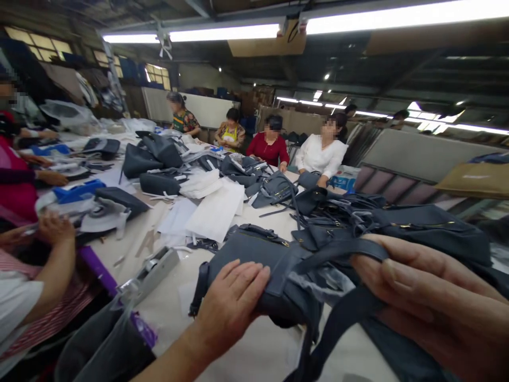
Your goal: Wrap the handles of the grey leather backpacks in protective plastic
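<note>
A dark blue leather handbag (246, 254) with gold-coloured hardware lies on the table in front of me. On its near side rests my left hand (234, 297), palm down, its fingers stretched out flat against the leather. My right hand (421, 286) is raised at the right, thumb and fingers closed around a dark blue strap (345, 313). The strap loops over the fingers and hangs down near the bag's right end. Crumpled clear plastic wrap (322, 284) sits between the bag and the strap.
More dark blue bags (421, 228) are heaped at the right and across the table's middle. White paper sheets (217, 212) lie beyond my bag. A grey metal holder (157, 270) stands at the left. Several co-workers sit around the table; one co-worker's hand (55, 228) is near left.
</note>
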Available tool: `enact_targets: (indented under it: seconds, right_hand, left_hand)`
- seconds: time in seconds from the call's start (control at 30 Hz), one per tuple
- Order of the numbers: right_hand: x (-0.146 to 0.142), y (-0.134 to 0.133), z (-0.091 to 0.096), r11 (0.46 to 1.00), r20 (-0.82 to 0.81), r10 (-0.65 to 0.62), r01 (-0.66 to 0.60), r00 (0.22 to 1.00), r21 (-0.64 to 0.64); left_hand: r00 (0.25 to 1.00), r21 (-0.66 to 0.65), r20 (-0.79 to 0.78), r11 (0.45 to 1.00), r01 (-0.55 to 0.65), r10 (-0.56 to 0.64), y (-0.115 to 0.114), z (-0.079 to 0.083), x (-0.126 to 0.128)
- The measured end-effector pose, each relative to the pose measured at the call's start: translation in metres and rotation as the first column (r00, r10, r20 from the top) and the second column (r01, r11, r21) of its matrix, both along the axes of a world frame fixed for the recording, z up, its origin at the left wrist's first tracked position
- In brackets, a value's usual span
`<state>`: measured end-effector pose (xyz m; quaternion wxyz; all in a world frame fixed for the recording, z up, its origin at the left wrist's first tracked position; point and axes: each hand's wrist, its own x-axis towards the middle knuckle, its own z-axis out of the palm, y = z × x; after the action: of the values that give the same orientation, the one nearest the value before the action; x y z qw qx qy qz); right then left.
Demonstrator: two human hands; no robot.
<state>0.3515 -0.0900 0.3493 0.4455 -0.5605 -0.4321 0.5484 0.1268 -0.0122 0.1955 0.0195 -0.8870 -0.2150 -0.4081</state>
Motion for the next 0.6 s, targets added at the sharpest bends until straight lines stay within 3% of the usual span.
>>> enact_targets:
  seconds: [0.1,0.17,0.2,0.27,0.33,0.37,0.43,0.5,0.6]
  right_hand:
    - [-0.020,0.027,0.009,0.989,0.153,0.123,-0.133,0.981,0.057]
    - [-0.010,0.048,0.003,0.975,0.411,0.126,-0.189,0.903,0.116]
    - [0.000,0.059,-0.003,0.967,0.562,0.077,-0.198,0.824,0.158]
    - [0.023,0.082,-0.018,0.944,0.808,-0.070,-0.224,0.585,0.244]
    - [0.047,0.103,-0.032,0.943,0.920,-0.104,-0.258,0.379,0.213]
    - [0.059,0.111,-0.036,0.949,0.942,-0.091,-0.258,0.323,0.180]
    - [0.079,0.124,-0.037,0.958,0.951,-0.113,-0.224,0.288,0.181]
    - [0.099,0.131,-0.026,0.943,0.927,-0.228,-0.169,0.296,0.286]
    - [0.125,0.132,-0.001,0.838,0.799,-0.426,-0.149,0.423,0.526]
  left_hand:
    - [0.971,-0.286,0.235,0.958,0.023,0.047,0.010,-0.022,-0.007]
    - [0.946,-0.555,0.293,0.831,0.048,0.140,0.019,-0.030,-0.014]
    - [0.938,-0.665,0.291,0.744,0.057,0.189,0.025,-0.033,-0.017]
    - [0.935,-0.812,0.264,0.578,0.082,0.238,0.035,-0.041,-0.021]
    - [0.937,-0.890,0.263,0.433,0.144,0.230,0.045,-0.053,-0.021]
    - [0.937,-0.913,0.270,0.368,0.177,0.221,0.048,-0.059,-0.021]
    - [0.937,-0.940,0.277,0.262,0.218,0.213,0.055,-0.073,-0.021]
    - [0.938,-0.954,0.273,0.188,0.234,0.216,0.060,-0.085,-0.023]
    - [0.931,-0.960,0.280,0.091,0.266,0.234,0.070,-0.095,-0.031]
